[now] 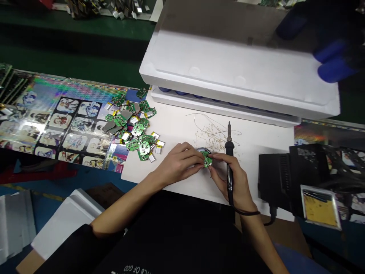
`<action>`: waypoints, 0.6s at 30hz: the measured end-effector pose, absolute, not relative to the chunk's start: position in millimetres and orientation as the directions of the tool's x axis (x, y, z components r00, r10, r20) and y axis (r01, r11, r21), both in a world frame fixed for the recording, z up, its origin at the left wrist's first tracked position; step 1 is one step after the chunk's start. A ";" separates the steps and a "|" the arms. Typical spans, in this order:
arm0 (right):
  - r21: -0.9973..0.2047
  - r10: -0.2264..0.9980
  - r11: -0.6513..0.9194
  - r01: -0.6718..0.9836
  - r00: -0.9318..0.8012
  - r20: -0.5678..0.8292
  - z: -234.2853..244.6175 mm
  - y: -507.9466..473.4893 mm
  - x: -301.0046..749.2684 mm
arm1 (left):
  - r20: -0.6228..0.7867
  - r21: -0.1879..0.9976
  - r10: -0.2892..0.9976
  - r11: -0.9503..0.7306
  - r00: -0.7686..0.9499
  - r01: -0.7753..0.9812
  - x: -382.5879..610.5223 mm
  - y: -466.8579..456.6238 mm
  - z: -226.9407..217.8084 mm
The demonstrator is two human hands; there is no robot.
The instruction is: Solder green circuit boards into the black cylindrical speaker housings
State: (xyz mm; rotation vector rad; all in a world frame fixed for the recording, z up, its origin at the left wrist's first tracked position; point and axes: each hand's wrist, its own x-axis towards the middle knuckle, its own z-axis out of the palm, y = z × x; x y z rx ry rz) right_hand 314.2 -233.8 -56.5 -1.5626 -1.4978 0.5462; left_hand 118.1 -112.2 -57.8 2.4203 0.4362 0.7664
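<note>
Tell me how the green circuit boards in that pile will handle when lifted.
The green circuit boards look thin and rigid, so probably stiff and light. Small silver pouch cells among them may shift separately. Overlapped in a loose heap, they could snag and slide.

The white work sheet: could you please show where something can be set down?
Free: the white sheet between circuit boards and wire clippings, below the foam box. Crowded: by the left hand, right hand, soldering iron.
</note>
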 end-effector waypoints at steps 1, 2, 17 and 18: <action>-0.820 0.951 0.113 0.562 0.177 0.253 -56.4 -234.3 313.5 | 0.415 0.581 0.434 -0.803 0.799 0.134 118.2 -110.6 -55.4; -0.823 0.951 0.113 0.557 0.178 0.251 -55.7 -235.5 312.7 | 0.397 0.563 0.415 -0.815 0.819 0.139 118.3 -108.9 -52.7; -0.980 0.651 0.121 0.156 0.733 0.197 -26.4 -284.7 320.0 | 0.104 0.246 0.120 -0.965 0.987 0.091 139.6 -85.6 -8.3; -0.976 0.658 0.103 0.194 0.723 0.213 -27.6 -291.9 321.0 | 0.077 0.241 0.109 -0.967 0.991 0.088 141.1 -84.3 -5.8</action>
